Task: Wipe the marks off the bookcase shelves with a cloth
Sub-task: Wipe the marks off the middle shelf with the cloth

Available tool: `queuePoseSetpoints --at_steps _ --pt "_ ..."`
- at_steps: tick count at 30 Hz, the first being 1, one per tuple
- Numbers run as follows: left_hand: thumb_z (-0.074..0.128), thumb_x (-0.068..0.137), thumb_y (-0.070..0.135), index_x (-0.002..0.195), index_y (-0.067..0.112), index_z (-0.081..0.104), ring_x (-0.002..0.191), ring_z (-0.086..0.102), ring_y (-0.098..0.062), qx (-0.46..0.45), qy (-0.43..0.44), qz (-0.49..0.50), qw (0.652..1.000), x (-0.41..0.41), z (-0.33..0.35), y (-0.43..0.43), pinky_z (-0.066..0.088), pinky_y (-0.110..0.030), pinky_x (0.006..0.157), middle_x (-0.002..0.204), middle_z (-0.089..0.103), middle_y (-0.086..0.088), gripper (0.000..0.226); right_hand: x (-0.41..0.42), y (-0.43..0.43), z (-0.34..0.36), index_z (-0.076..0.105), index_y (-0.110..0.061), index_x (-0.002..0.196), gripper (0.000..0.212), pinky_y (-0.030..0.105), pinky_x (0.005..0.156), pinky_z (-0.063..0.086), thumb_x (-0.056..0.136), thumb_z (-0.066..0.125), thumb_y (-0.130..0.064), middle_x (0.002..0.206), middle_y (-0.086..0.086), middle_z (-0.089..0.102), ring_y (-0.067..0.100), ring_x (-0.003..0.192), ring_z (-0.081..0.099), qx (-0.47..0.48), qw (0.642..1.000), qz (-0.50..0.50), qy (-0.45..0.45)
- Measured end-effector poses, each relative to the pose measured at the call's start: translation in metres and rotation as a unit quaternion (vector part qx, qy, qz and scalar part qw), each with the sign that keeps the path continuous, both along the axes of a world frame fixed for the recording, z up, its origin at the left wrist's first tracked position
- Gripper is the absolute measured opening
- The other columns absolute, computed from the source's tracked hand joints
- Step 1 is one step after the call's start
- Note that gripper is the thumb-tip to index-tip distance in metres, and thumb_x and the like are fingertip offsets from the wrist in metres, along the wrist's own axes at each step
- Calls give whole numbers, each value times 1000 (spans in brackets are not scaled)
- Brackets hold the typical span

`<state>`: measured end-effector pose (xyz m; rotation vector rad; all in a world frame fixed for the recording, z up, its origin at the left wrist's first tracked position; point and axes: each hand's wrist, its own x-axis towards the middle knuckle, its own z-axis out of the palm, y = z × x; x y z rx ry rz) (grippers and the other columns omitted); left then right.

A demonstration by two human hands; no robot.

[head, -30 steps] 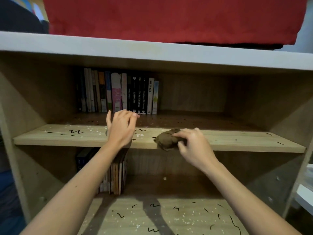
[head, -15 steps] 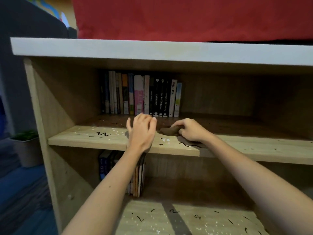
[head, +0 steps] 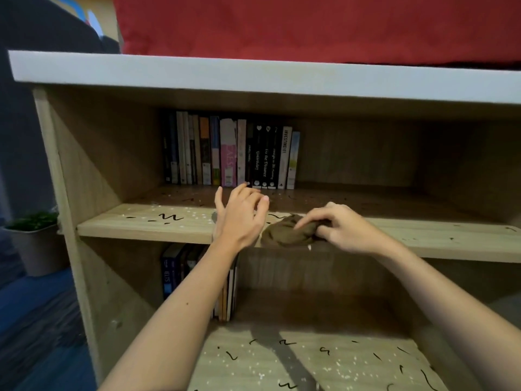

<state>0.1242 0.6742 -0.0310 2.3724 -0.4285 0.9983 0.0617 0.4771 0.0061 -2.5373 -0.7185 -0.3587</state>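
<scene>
- Your right hand gripped the one brown cloth, fingers curled into it, bunched at the front edge of the middle shelf.
- Your left hand was loose, fingers spread, holding nothing, just left of the cloth.
- One bookcase showed two marked shelves, the middle shelf and the lower shelf.
- One row of books stood at the middle shelf's back.
- Black squiggles marked both shelves.

Single head-worn view, close before the bookcase, facing forward and slightly down: level with the middle shelf, lower shelf nearest at bottom, potted plant at left edge.
</scene>
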Motion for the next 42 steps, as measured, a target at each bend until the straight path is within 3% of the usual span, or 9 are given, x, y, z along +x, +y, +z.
queuePoseSetpoints --at_steps 6,10,16,19,23,28,32,36,42 --pt "17 88 42 104 19 64 130 33 -9 -3 -7 -3 1000 0 0 -1 -8 -41 113 118 57 8 55 -8 -25 -20 61 -32 107 38 21 86 30 90 46 -1 111 -6 58 6 99 37 68 985 -133 -84" --pt "19 87 42 104 20 65 129 34 -9 -8 -15 -1 1000 1 0 2 -7 -41 113 119 57 8 54 -35 -19 -32 58 -35 107 38 7 80 31 90 48 -2 98 -22 50 -4 93 37 80 990 -89 -71" --pt "18 90 40 113 25 64 137 26 -9 136 -42 36 989 -7 -3 -7 -13 -42 111 138 47 9 54 -35 -15 -54 56 -18 125 43 11 84 33 87 52 1 118 -4 57 4 98 34 53 966 -163 -195" --pt "16 90 41 115 24 61 138 22 -7 109 -37 32 993 -13 -4 -12 -13 -42 111 141 43 11 55 -39 -13 -54 60 -10 120 42 11 83 37 82 56 6 114 0 60 7 99 39 102 949 -136 -267" --pt "17 89 42 116 25 60 138 21 -6 67 -47 2 997 -22 0 -33 -14 -36 110 141 42 11 54 -31 -16 -67 62 -11 118 45 34 91 48 77 60 10 117 0 61 12 101 42 105 947 -140 -269" --pt "23 90 39 111 24 63 135 27 -6 -14 -64 -41 997 -17 9 -50 -8 -33 111 136 48 10 48 -34 -29 -72 63 -11 116 46 33 94 46 76 58 12 117 2 62 9 103 40 122 946 -134 -270" --pt "22 91 39 110 22 64 133 30 -7 -42 -56 -43 997 -9 10 -52 -4 -37 112 135 49 9 50 -41 -47 -65 62 -10 117 43 13 95 36 80 55 10 115 -4 59 7 105 44 184 923 -143 -307" --pt "20 91 40 111 22 64 133 30 -9 -61 -42 -8 997 -2 10 -40 -2 -42 112 136 47 6 52 -16 -67 -29 60 -13 119 36 21 92 39 86 53 2 114 -1 60 6 103 39 214 921 -217 -242" --pt "22 92 41 111 21 63 133 30 -10 -36 -25 24 999 5 1 -42 0 -43 114 138 46 2 50 24 -22 -12 64 -20 113 33 32 99 37 86 51 -4 114 5 53 15 108 44 63 981 -183 -22"
